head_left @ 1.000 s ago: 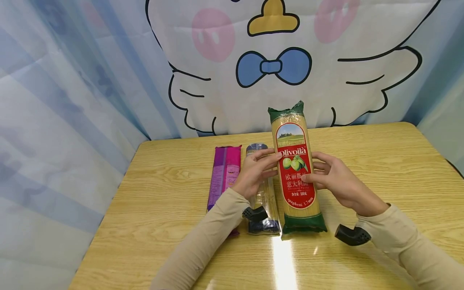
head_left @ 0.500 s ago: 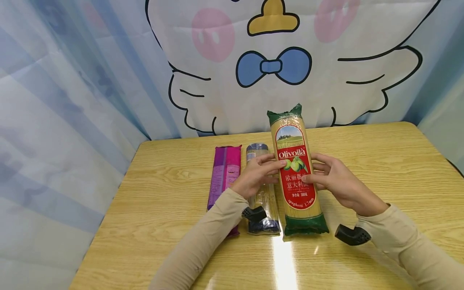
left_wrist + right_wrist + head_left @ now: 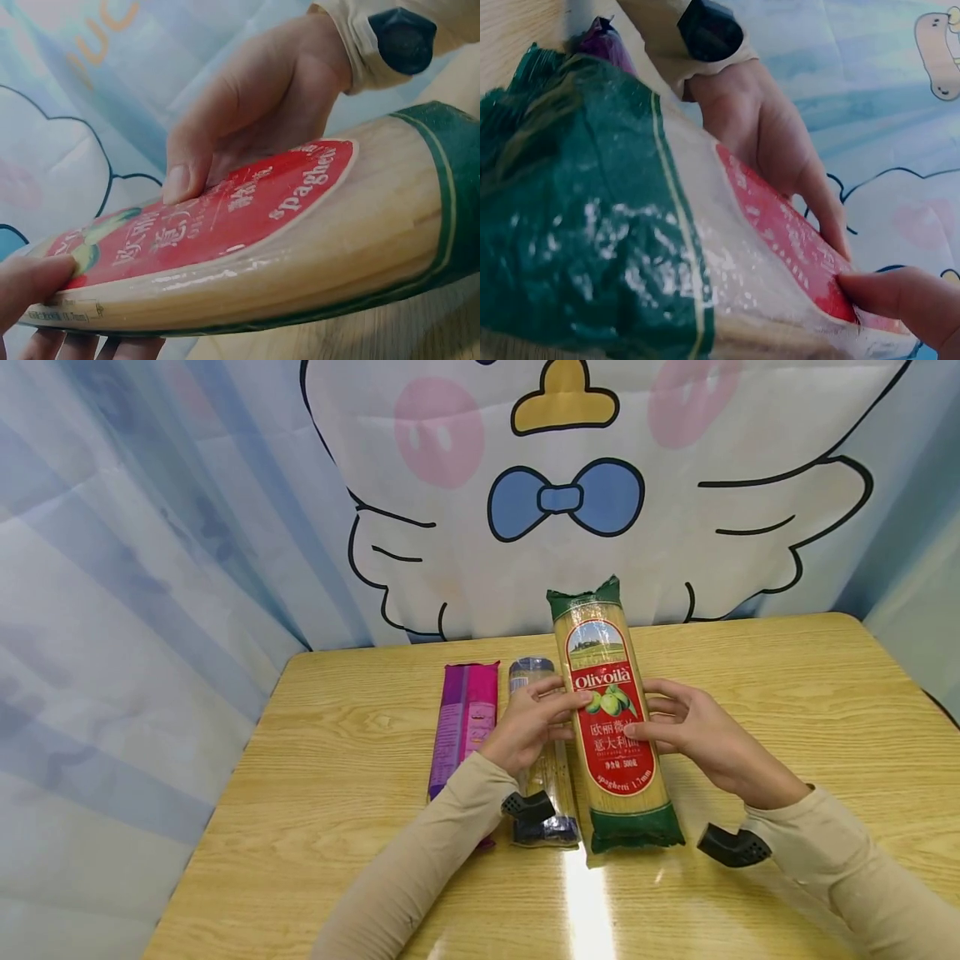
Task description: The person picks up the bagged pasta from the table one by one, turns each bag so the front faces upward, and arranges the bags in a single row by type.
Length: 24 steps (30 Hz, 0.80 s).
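Note:
A spaghetti packet (image 3: 615,768) with green ends and a red label is held in front of me, face up, its top leaning slightly left in the head view. My left hand (image 3: 528,722) grips its left edge, thumb on the label near the olives and fingers behind. From the opposite side my right hand (image 3: 705,739) holds it, thumb lower on the label. The left wrist view shows both thumbs on the red label (image 3: 255,202), with left fingers curling underneath. Close to the right wrist camera is the crinkled green bottom end (image 3: 592,187).
Left of the held packet, a see-through pasta packet with dark blue ends (image 3: 547,831) lies on the wooden table (image 3: 337,777), partly under my left hand. Beside it lies a purple and pink packet (image 3: 461,718). A cartoon-printed curtain (image 3: 420,560) hangs behind the table's far edge.
The spaghetti packet has tilted a little, its top shifting left and down and its bottom right. My left thumb has moved slightly down the label; the right hand has barely shifted.

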{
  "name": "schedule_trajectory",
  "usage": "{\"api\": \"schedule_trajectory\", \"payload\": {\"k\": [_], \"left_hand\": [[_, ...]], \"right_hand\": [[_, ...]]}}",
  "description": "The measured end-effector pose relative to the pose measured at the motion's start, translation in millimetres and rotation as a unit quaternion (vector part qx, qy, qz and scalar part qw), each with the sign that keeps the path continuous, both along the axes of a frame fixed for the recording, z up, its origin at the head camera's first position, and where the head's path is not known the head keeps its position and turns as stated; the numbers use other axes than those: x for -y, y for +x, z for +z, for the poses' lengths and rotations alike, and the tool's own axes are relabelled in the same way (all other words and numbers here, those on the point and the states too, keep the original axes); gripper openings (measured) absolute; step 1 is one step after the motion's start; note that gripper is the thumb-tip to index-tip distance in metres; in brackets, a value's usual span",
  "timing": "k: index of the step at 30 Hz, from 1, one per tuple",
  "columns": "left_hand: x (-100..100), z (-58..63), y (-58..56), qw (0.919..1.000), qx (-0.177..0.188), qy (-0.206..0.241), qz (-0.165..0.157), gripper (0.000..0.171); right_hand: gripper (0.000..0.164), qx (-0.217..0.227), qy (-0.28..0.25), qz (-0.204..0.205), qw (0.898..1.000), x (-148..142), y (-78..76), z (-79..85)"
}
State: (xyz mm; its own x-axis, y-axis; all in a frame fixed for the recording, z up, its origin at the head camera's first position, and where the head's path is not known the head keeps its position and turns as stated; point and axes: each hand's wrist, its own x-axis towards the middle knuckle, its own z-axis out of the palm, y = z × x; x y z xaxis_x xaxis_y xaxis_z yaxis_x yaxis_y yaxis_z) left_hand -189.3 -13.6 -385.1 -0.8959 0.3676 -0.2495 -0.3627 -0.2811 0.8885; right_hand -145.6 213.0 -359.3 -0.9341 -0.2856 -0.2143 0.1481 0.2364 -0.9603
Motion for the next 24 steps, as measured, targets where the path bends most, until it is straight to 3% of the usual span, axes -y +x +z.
{"api": "schedule_trajectory", "payload": {"k": [6,12,24], "left_hand": [[-2,1.1,2.8,0.9999,0.008,0.003,0.011,0.063],[-4,0.0,4.7,0.9998,0.01,-0.007,0.018,0.067],[-7,-0.1,3.8,0.9994,0.016,-0.026,0.019,0.061]], "right_hand": [[0.072,-0.017,0.023,0.006,1.0,-6,0.4,-1.6],[0.061,-0.015,0.014,0.01,1.0,-12,1.9,-2.7],[0.063,-0.003,0.001,0.006,1.0,-17,0.0,-4.4]]}}
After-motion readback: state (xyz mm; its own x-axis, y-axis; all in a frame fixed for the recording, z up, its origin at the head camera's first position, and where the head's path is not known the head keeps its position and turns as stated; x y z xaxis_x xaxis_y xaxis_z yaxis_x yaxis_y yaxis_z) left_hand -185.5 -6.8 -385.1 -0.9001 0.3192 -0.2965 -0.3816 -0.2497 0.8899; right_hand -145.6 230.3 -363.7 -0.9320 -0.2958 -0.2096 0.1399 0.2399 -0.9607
